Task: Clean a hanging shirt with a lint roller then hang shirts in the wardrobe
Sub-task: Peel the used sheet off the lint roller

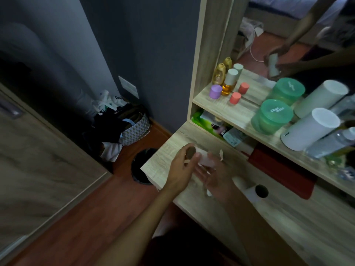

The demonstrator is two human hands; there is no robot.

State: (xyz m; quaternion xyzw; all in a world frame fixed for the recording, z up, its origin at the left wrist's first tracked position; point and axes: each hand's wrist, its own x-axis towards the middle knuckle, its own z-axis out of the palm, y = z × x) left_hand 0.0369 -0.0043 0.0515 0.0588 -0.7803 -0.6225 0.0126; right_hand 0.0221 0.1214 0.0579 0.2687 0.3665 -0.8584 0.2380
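Head view: bin beside desk

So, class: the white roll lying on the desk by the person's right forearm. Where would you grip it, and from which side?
Grip the white roll across its round body, coming from above. It lies on its side on the desk, open core end facing up-right, so the curved wall is the exposed part.

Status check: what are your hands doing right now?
Left hand grips lint roller over desk. Right hand open beside it. No shirt in view; nothing in the way.
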